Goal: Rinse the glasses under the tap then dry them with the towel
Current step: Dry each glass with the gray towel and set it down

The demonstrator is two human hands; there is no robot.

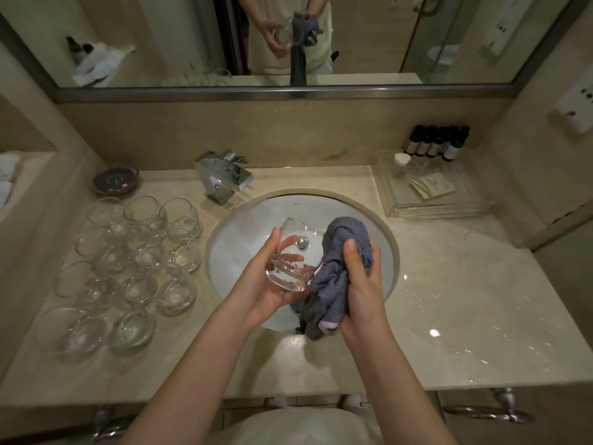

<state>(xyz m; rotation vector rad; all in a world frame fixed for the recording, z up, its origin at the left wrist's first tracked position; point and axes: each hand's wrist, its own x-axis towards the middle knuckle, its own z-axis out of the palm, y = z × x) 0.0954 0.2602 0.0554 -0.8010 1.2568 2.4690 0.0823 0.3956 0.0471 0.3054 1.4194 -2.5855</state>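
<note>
Over the white sink my left hand grips a clear round glass, tilted with its mouth up and to the right. My right hand is closed around a bunched grey-blue towel that touches the glass's right side and hangs down toward the sink's near rim. The chrome tap stands behind the sink at the left; no water is visible running from it. Several more clear glasses stand in a cluster on the counter to the left.
A beige marble counter surrounds the sink. A clear tray with a sachet and a row of dark small bottles sits at the back right. A dark round dish is at the back left. A mirror spans the wall above.
</note>
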